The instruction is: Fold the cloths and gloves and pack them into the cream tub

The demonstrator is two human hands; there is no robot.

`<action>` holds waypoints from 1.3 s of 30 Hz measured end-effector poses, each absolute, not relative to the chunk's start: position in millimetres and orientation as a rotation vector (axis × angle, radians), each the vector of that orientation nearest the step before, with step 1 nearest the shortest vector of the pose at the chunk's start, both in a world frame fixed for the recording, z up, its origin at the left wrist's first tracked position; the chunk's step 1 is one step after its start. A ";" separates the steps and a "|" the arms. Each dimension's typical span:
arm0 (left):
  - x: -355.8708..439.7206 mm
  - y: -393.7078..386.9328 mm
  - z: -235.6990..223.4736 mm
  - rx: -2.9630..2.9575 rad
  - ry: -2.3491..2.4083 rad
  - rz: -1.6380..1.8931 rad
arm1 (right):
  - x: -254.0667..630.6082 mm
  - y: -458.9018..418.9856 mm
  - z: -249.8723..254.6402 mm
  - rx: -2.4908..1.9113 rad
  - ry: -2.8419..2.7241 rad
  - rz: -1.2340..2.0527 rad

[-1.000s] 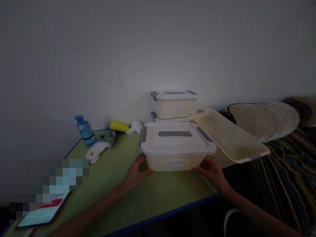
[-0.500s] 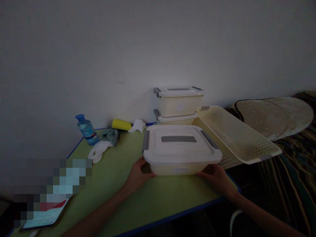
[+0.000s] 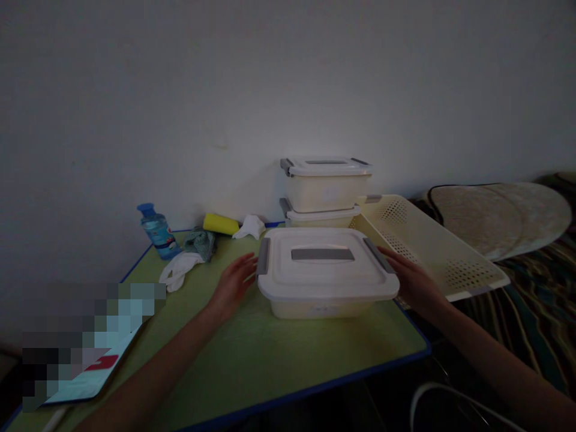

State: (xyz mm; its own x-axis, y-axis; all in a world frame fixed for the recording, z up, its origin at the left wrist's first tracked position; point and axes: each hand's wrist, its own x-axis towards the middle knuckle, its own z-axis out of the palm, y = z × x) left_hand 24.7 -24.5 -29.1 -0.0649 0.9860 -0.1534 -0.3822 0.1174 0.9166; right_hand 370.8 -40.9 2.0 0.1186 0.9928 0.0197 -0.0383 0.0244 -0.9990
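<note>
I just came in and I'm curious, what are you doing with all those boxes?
A person has both bare hands at a rectangular cream plastic box with a white lid, which sits on a green table with blue edging. The left hand is open by one grey latch; the right hand is by the other. I can't tell whether they're touching. The lid is on. Two similar lidded boxes stand stacked behind, beside a cream plastic basket with holes.
</note>
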 end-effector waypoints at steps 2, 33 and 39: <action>29.9 -14.9 -6.5 0.693 1.016 1.355 | 362.2 -32.9 19.4 -1.213 -0.958 1.267; 63.5 -3.7 20.9 0.886 0.999 1.277 | 335.5 -22.2 22.0 -1.139 -1.020 1.242; 62.4 -2.8 19.4 0.865 0.983 1.294 | 353.2 -17.0 6.9 -1.178 -0.891 1.241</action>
State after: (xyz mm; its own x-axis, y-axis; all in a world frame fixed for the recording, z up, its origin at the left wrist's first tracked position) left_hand 62.4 -2.8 19.4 0.0131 0.9953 -0.0964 -0.3598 0.0946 0.9282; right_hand 353.2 -17.0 6.9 0.1526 0.9834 -0.0979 -0.2214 -0.0625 -0.9732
